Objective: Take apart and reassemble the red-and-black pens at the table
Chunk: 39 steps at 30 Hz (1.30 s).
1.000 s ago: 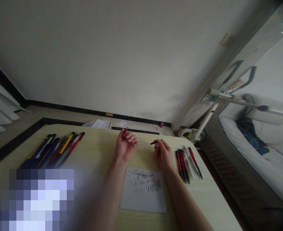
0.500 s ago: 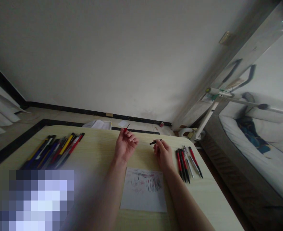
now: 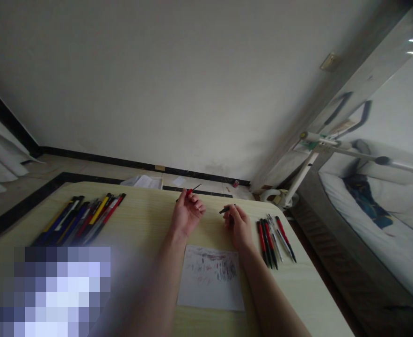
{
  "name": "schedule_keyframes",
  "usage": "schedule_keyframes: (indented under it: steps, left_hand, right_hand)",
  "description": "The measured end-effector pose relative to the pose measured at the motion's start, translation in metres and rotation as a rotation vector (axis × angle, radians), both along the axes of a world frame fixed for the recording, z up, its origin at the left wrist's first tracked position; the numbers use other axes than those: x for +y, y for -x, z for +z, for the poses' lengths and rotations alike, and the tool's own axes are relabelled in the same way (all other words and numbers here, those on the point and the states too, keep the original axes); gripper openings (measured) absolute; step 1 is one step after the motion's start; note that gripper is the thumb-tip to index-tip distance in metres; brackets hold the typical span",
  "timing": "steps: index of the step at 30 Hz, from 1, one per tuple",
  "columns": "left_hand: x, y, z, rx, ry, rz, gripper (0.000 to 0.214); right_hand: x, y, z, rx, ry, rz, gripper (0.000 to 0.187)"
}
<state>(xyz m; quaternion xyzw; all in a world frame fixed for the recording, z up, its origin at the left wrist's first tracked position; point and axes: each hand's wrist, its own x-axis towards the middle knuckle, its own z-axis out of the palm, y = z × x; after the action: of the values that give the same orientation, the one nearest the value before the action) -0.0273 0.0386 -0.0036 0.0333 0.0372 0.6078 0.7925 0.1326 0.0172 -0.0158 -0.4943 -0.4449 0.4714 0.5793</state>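
Above the far side of the table, my left hand (image 3: 188, 213) is closed on a red pen (image 3: 190, 192), gripped near the thumb. A thin dark rod sticks out of the pen toward the upper right. My right hand (image 3: 239, 223) pinches a short black pen part (image 3: 223, 210) that points left; its other end is hidden by the fingers. The two hands are apart. Between the forearms lies a white sheet of paper (image 3: 209, 295) with black and reddish scribbles on its upper half.
Several red-and-black and clear pens (image 3: 271, 241) lie right of the paper on the light wooden table (image 3: 139, 215). A larger group of yellow, blue, red and black pens (image 3: 83, 217) lies at the left. A white exercise-machine frame (image 3: 302, 175) stands beyond the right corner.
The pen in my left hand has turned, so its thin rod leans further right and lies flatter. My right hand stays nearly in place with the black part.
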Motion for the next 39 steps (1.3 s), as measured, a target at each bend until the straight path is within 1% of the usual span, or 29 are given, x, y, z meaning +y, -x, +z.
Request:
schedule_keyframes:
  steps: [5, 9, 12, 14, 17, 19, 24, 28, 32, 39]
  left_hand:
    - [0.001, -0.002, -0.003, 0.108, 0.026, 0.010, 0.026]
    - [0.002, -0.004, -0.005, 0.165, 0.045, 0.034, 0.026]
    - [0.001, -0.004, -0.005, 0.137, 0.051, 0.061, 0.025]
    - [0.000, -0.003, -0.003, 0.080, 0.033, 0.049, 0.024]
    - [0.000, -0.001, -0.001, -0.003, 0.000, 0.024, 0.024]
    - [0.000, 0.000, -0.001, -0.015, -0.016, 0.020, 0.024]
    - [0.000, -0.001, 0.000, 0.042, -0.013, -0.003, 0.025]
    - [-0.001, -0.002, 0.002, 0.083, 0.014, 0.003, 0.025]
    - [0.000, -0.002, 0.000, 0.095, 0.021, 0.000, 0.026]
    - [0.002, -0.003, -0.002, 0.097, 0.022, -0.010, 0.026]
  right_hand:
    - [0.000, 0.001, 0.004, -0.043, 0.014, 0.014, 0.033]
    - [-0.009, -0.003, 0.012, -0.126, 0.005, 0.060, 0.034]
    - [-0.021, -0.010, 0.016, -0.177, 0.025, 0.078, 0.034]
    - [-0.030, -0.015, 0.018, -0.230, 0.039, 0.082, 0.034]
    - [-0.043, -0.021, 0.020, -0.334, 0.058, 0.110, 0.036]
    - [-0.052, -0.025, 0.022, -0.420, 0.075, 0.131, 0.036]
    - [-0.072, -0.032, 0.027, -0.731, 0.078, 0.123, 0.037]
    - [-0.085, -0.032, 0.027, -0.926, 0.063, 0.137, 0.036]
    - [-0.093, -0.031, 0.026, -1.065, 0.075, 0.150, 0.037]
    - [-0.099, -0.032, 0.026, -1.268, 0.068, 0.165, 0.037]
